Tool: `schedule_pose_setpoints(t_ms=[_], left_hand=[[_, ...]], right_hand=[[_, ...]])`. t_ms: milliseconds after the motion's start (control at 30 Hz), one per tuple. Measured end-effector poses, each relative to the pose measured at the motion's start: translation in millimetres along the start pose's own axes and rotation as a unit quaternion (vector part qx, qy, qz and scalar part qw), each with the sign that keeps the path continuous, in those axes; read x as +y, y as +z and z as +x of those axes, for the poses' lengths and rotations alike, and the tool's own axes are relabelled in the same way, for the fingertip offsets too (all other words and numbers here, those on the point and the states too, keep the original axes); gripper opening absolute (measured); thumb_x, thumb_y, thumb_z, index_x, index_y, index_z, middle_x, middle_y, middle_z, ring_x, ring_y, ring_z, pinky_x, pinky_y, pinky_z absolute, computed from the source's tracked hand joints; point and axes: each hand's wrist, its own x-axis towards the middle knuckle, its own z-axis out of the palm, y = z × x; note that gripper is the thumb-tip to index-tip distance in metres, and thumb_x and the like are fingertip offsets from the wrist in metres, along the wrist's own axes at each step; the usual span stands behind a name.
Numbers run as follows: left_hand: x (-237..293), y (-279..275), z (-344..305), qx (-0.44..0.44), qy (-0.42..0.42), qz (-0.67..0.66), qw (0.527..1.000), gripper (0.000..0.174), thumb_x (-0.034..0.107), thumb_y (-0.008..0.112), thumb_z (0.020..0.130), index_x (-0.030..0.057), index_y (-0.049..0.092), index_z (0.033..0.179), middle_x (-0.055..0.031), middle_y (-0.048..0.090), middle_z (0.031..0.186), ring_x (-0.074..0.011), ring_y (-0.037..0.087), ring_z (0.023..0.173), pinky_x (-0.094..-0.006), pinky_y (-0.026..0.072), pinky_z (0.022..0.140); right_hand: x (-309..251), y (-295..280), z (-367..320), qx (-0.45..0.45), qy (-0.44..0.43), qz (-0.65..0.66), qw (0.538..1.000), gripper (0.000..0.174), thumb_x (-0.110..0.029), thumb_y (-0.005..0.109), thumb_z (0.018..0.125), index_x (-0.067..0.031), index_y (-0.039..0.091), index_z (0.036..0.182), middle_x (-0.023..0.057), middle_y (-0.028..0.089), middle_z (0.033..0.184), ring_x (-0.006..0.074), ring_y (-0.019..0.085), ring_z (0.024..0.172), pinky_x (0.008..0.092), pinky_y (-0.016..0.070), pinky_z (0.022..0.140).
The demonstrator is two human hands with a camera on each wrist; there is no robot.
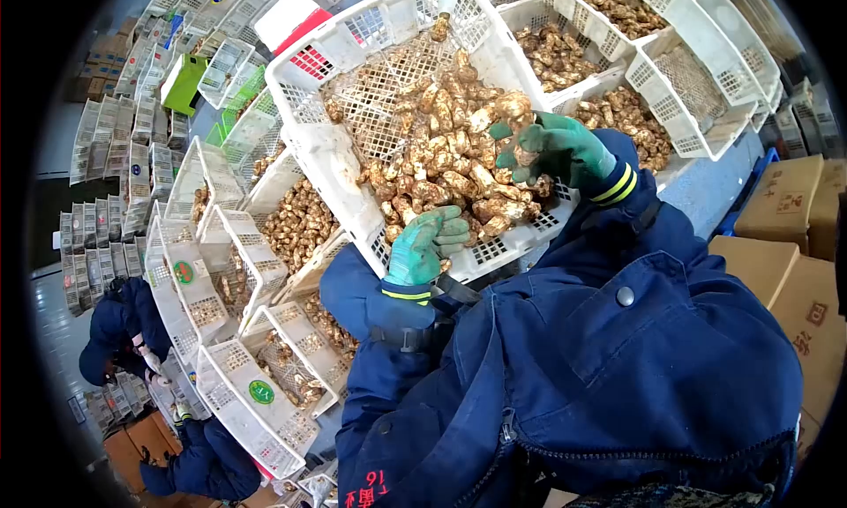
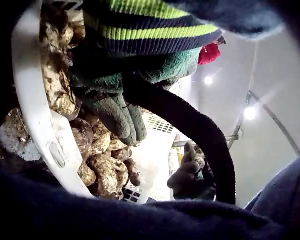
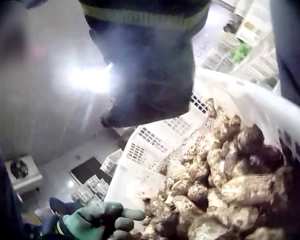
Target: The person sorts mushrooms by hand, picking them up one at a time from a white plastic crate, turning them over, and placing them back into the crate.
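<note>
A white plastic crate (image 1: 322, 160) with lattice walls holds a heap of brown-and-cream mushrooms (image 1: 450, 168), soil on many of them. My right hand (image 1: 569, 151), in a green glove, pinches a mushroom (image 1: 514, 105) between thumb and fingers above the heap's right side. That hand (image 2: 192, 177) also shows in the left wrist view with the mushroom (image 2: 198, 158) at its fingertips. My gloved left hand (image 1: 425, 248) is at the near left rim, fingers fairly straight and together beside the mushrooms. In the left wrist view its fingers (image 2: 117, 117) extend over mushrooms (image 2: 107, 172), holding nothing.
More white crates with mushrooms stand close by on the left (image 1: 300, 226) and at the back right (image 1: 556, 58). Cardboard boxes (image 1: 781, 199) are stacked at right. Two other people in dark blue clothes (image 1: 128, 327) work at lower left. A green box (image 1: 183, 83) stands farther back.
</note>
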Motion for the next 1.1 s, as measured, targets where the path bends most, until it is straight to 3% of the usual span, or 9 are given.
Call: schedule_pose_setpoints(t_ms=[67,167,333,567,667,800,967,1000,1100], left_hand=[[-2.2,0.5,1.1,-0.008,0.012,-0.008,1.0,0.055,0.036,0.058,0.093,-0.0053,0.049,0.128,-0.0095,0.065,0.102,-0.0207,0.066,0.089,-0.0304,0.055,0.077],[12.0,23.1,-5.8,0.039,-0.017,0.013,0.999,0.066,0.041,0.073,0.08,-0.0043,0.049,0.121,-0.0004,0.052,0.092,-0.0099,0.051,0.077,-0.0208,0.0458,0.069],[7.1,17.4,-1.3,0.031,-0.023,-0.042,0.998,0.061,0.036,0.074,0.08,-0.0041,0.049,0.119,0.002,0.047,0.087,-0.0075,0.043,0.071,-0.0196,0.0414,0.063],[10.5,18.5,-4.8,0.047,-0.023,0.009,0.999,0.068,0.037,0.072,0.08,-0.0068,0.047,0.125,-0.005,0.058,0.098,-0.0153,0.059,0.084,-0.0258,0.0512,0.076],[9.7,14.5,-3.2,0.039,-0.028,0.003,0.999,0.067,0.035,0.071,0.08,-0.0071,0.046,0.126,-0.007,0.059,0.101,-0.0179,0.061,0.087,-0.028,0.0522,0.078],[9.7,12.8,-0.8,0.015,-0.035,-0.022,0.999,0.067,0.034,0.071,0.08,-0.0075,0.046,0.125,-0.003,0.057,0.095,-0.0126,0.055,0.08,-0.0258,0.0498,0.073],[12.6,23.9,-5.9,0.019,-0.012,-0.022,1.0,0.063,0.035,0.071,0.081,-0.006,0.05,0.123,-0.0004,0.054,0.091,-0.0099,0.05,0.077,-0.0245,0.047,0.07],[8.5,14.7,-4.8,0.008,0.004,-0.003,1.0,0.05,0.032,0.055,0.094,-0.0052,0.051,0.127,-0.009,0.064,0.1,-0.0211,0.065,0.088,-0.0324,0.0535,0.076],[2.5,3.7,-1.1,-0.004,0.001,0.002,1.0,0.052,0.035,0.054,0.094,-0.0043,0.05,0.127,-0.0104,0.065,0.102,-0.0216,0.064,0.089,-0.0326,0.0533,0.076]], right_hand=[[-33.7,7.0,7.0,-0.001,0.23,0.164,0.959,0.055,-0.01,0.066,0.088,0.0071,0.04,0.133,0.0169,0.057,0.124,0.0217,0.065,0.097,0.0334,0.0567,0.078],[-49.5,38.8,13.6,0.159,0.264,0.004,0.951,0.052,-0.015,0.069,0.087,0.0079,0.046,0.128,0.0121,0.063,0.108,0.0183,0.066,0.092,0.0298,0.0568,0.072],[-54.1,46.5,11.1,0.167,0.218,-0.163,0.948,0.062,-0.047,0.074,0.079,0.0022,0.056,0.112,0.0031,0.058,0.076,0.0071,0.061,0.071,0.0216,0.0458,0.05],[-42.9,35.4,9.3,0.163,0.181,-0.061,0.968,0.05,-0.038,0.073,0.083,0.0026,0.057,0.107,0.0044,0.061,0.079,0.0072,0.058,0.064,0.0209,0.0463,0.055],[-35.3,10.3,0.9,0.049,-0.032,-0.083,0.995,0.033,-0.014,0.065,0.087,0.0063,0.053,0.111,0.0114,0.061,0.101,0.0211,0.064,0.092,0.032,0.0555,0.077],[-26.4,19.5,-17.9,0.081,0.032,0.288,0.954,0.02,-0.002,0.059,0.087,0.0003,0.053,0.106,0.009,0.056,0.108,0.0254,0.059,0.099,0.0367,0.0525,0.081],[-27.0,33.0,-20.5,0.144,0.082,0.448,0.878,0.012,-0.015,0.056,0.089,-0.0052,0.055,0.096,0.0053,0.056,0.098,0.0209,0.058,0.088,0.0365,0.0526,0.074],[-24.1,33.0,-20.0,0.157,0.106,0.496,0.847,0.013,-0.017,0.055,0.089,-0.0054,0.056,0.095,0.0055,0.057,0.096,0.021,0.058,0.085,0.0361,0.0521,0.073],[1.6,32.8,-17.0,0.161,0.183,0.538,0.807,0.03,-0.028,0.047,0.093,-0.006,0.053,0.113,0.0127,0.06,0.099,0.0243,0.059,0.083,0.0402,0.0485,0.077]])
